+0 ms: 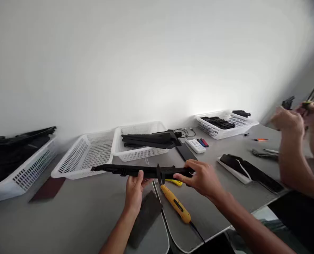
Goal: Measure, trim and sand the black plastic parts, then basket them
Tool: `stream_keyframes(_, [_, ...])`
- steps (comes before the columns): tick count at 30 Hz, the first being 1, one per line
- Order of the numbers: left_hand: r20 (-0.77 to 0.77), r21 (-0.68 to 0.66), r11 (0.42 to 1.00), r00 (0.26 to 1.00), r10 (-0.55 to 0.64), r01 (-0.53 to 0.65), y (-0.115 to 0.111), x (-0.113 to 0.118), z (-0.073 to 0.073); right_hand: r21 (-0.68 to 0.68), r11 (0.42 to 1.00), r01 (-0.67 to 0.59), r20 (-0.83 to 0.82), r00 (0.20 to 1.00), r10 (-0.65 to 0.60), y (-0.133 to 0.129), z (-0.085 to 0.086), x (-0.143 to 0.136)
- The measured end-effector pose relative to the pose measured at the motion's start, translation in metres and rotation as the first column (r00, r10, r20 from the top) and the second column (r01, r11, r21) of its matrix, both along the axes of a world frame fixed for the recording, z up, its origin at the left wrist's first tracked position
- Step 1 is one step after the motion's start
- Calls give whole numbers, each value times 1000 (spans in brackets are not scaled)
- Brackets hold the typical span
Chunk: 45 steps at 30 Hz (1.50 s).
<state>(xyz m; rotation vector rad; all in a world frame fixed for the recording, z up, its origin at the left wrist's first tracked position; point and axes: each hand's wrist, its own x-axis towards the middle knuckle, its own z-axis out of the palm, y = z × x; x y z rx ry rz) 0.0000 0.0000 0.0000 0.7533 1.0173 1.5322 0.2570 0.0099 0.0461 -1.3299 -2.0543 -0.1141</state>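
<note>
From where I'm standing, the person has a long black plastic part (143, 171) up in the air over the bench (93, 204), approx. level, with its thin end out to the left. The L hand (133, 194) supports it near the middle from below, thumb up on the near face and fingers going behind; the R hand (204, 178) has its fingers closed round the thicker R end. A yellow corded tool (176, 204) lies just below, its dark head up by the part (can't tell if they touch, or if it's powered). That's the main worry IMO: if the part dips or the R wrist drops, plastic or skin could meet the head, w/ a scratch, or a burn if it's a hot type. The cord (197, 231) runs off the front edge, so a snag there could drag the tool along. The long L end is held only from mid-length, so a loose grip might let it tip & knock the white basket (84, 173) behind. Black parts (151, 139) jut over the rim of the next basket (141, 154) (poor balance, so a bump could spill them). A co-worker's hands (289, 120) are well off to the R.
</note>
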Motion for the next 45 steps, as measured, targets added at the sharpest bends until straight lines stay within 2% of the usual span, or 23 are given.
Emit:
stream_keyframes(3, [0, 12, 1000, 1000, -11, 11, -3, 3, 4, -16, 998, 59, 16, 998, -59, 3, -2, -5])
stream_keyframes(5, [5, 26, 1000, 1000, -9, 9, -3, 3, 4, -36, 998, 49, 12, 999, -48, 5, -5, -5])
stream_keyframes(12, [30, 56, 997, 998, 51, -53, 1, -4, -1, -109, 980, -166, -35, 986, 164, 7, -4, 2])
stream_keyframes(15, [56, 54, 997, 997, 57, -60, 3, -6, -2, -119, 969, -216, -91, 974, 206, 10, -2, 0])
stream_keyframes(19, [67, 63, 997, 997, 49, -53, 4, -7, -3, -75, 980, -186, -140, 975, 174, 17, -3, -4])
stream_keyframes(25, [91, 56, 996, 993, 70, -76, 8, -11, -9, 18, 986, -165, -109, 980, 166, 25, -5, -8])
stream_keyframes(28, [88, 54, 996, 994, 62, -67, 9, -14, -11, 20, 985, -174, -85, 981, 175, 28, -4, -8])
stream_keyframes(36, [77, 90, 993, 994, 75, -82, 13, -19, -6, 44, 980, -192, -31, 981, 193, 35, -1, -13])
stream_keyframes(45, [67, 104, 989, 992, 102, -109, 14, -22, -7, 130, 967, -219, 38, 976, 215, 40, -8, -17])
